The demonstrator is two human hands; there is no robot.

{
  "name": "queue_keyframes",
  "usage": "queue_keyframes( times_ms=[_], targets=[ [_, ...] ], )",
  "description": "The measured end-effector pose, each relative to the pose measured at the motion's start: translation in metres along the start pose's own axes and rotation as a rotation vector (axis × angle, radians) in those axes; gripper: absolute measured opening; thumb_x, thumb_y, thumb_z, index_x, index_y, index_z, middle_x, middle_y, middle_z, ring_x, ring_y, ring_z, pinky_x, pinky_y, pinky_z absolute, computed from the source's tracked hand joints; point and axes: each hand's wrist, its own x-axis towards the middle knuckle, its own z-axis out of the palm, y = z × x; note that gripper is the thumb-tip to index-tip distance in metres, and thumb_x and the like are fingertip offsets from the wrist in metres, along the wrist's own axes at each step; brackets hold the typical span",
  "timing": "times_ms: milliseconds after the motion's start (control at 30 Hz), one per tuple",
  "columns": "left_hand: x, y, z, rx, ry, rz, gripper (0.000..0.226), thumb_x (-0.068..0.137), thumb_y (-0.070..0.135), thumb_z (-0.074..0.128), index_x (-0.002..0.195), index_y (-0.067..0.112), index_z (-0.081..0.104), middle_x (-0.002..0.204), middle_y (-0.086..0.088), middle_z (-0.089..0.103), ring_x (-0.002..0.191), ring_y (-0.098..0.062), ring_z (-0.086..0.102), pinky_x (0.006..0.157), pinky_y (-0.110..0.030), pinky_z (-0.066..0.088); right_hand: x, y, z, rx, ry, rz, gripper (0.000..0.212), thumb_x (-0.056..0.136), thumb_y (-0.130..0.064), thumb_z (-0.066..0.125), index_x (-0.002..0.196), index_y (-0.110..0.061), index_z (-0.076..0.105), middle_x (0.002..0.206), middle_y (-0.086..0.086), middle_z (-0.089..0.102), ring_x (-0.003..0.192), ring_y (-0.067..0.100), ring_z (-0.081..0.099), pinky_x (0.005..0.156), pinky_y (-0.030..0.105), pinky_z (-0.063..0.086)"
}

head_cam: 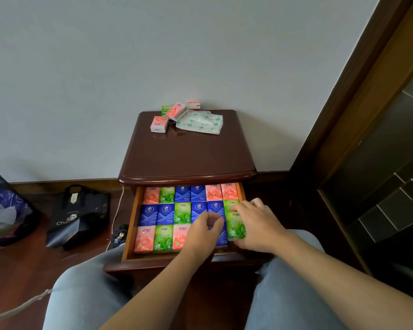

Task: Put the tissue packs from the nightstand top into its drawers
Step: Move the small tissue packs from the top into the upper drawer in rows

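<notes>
In the open top drawer [130, 225] of the nightstand [186, 151], pink, green and blue tissue packs lie in tight rows. The right hand [253, 225] has its grip closed on a green pack [235, 226] at the drawer's right side. The left hand [204, 231] hovers beside it, fingers curled, holding nothing. Four packs [159, 124] remain on top beside a crumpled wrapper [200, 123].

The dark wooden nightstand [186, 151] stands against the wall, its glossy top bare toward the front. At the back of the top lie a few small tissue packs [159, 124], pink and green, just beside a crumpled clear wrapper [200, 122]. Its open top drawer [132, 225] holds rows of pink, green and blue packs [165, 214].
</notes>
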Motion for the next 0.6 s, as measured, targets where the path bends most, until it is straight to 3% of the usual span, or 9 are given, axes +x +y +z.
queue_keyframes(
  times_ms=[100,200,467,600],
  targets=[
    [0.002,-0.011,-0.011,0.331,-0.012,0.051,0.02,0.094,0.027,0.071,0.113,0.03,0.066,0.111,0.012,0.065,0.095,-0.009,0.064,0.082,-0.024,0.051,-0.004,0.006,0.015,-0.092,0.01,0.014,0.081,0.073,-0.064,0.07,0.143,-0.033,0.044,0.138,-0.009,0.048,0.126,0.019,0.038,0.105,0.037,0.04],
    [0.007,-0.018,-0.016,0.507,-0.053,0.069,0.029,0.089,0.024,0.077,0.115,0.03,0.068,0.119,0.008,0.06,0.106,-0.013,0.059,0.094,-0.03,0.052,0.001,0.008,0.021,-0.128,-0.003,0.004,0.081,0.075,-0.071,0.071,0.142,-0.033,0.047,0.139,-0.006,0.045,0.127,0.021,0.037,0.107,0.039,0.037],
    [0.019,-0.017,-0.009,0.739,-0.152,0.121,0.045,0.085,0.032,0.082,0.126,0.036,0.065,0.131,0.011,0.056,0.124,-0.018,0.046,0.104,-0.036,0.047,0.009,0.005,0.034,-0.239,-0.037,0.015,0.075,0.081,-0.065,0.075,0.14,-0.027,0.048,0.141,-0.002,0.05,0.13,0.025,0.038,0.109,0.04,0.033],
    [0.023,-0.018,-0.007,0.781,-0.168,0.132,0.049,0.084,0.016,0.077,0.126,0.038,0.062,0.129,0.011,0.053,0.123,-0.019,0.044,0.101,-0.039,0.049,0.01,0.004,0.037,-0.205,-0.007,0.034,0.067,0.08,-0.064,0.076,0.131,-0.028,0.049,0.138,-0.005,0.054,0.13,0.022,0.038,0.107,0.037,0.033]
  ],
)
